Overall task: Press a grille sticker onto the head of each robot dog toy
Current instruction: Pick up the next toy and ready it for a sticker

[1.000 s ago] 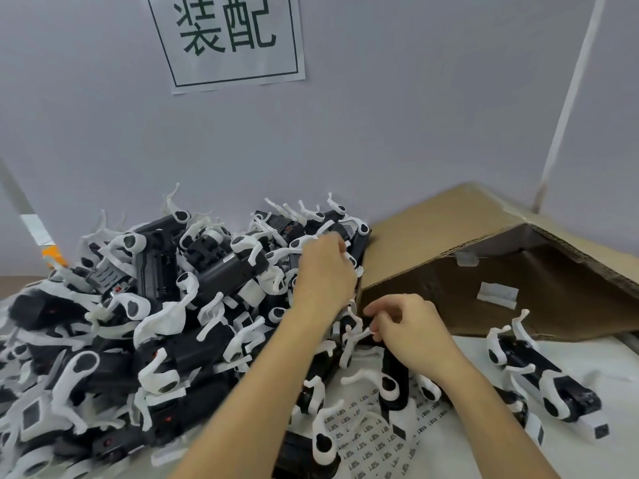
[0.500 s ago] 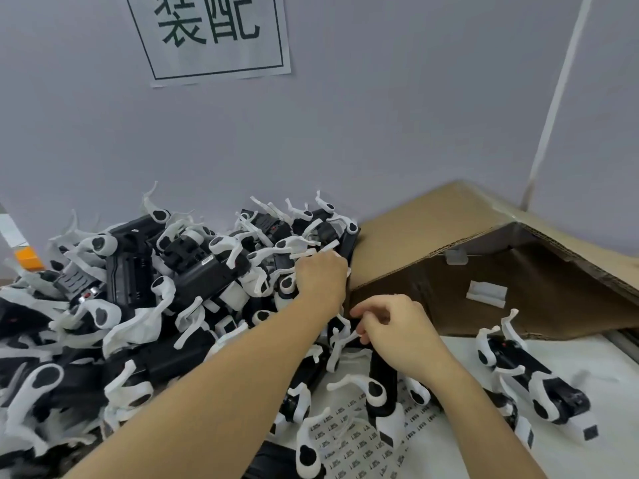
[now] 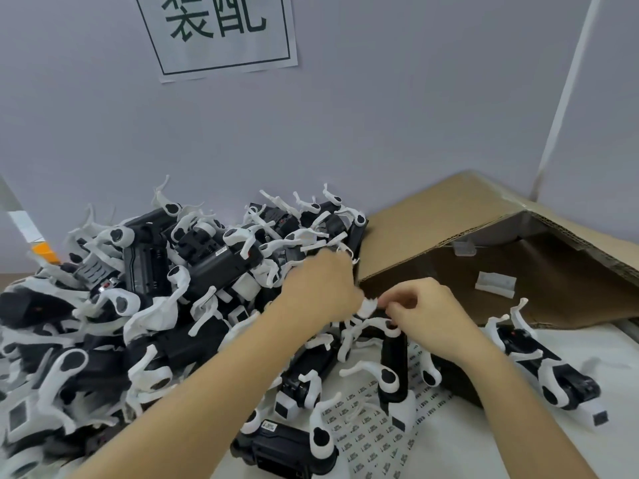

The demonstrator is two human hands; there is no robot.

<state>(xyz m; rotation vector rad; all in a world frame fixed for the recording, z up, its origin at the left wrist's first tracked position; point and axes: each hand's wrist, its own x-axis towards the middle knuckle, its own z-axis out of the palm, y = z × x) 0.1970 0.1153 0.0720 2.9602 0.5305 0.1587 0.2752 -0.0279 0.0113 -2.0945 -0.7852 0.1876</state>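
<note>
Black-and-white robot dog toys lie heaped [image 3: 145, 288] across the left of the desk [image 3: 539, 440], with a sticker sheet [image 3: 373, 433] flat in front. One toy [image 3: 392, 368] lies between the hands, long axis running toward the person. The left hand [image 3: 320, 288] curls round white parts at its far end; the right hand [image 3: 427, 314], nearer, pinches there too, though any sticker is too small to tell.

Your left hand [image 3: 320, 288] curls into the edge of the heaped pile of black-and-white plastic robot dog toys [image 3: 145, 295]. Your right hand [image 3: 428, 314] pinches at the white head of a black robot dog toy [image 3: 392, 361] lying on the white printed sticker sheet [image 3: 366, 433]. A brown cardboard box [image 3: 449, 216] lies open behind, and another black-and-white dog [image 3: 549, 368] rests on the counter [image 3: 518, 444].
</note>
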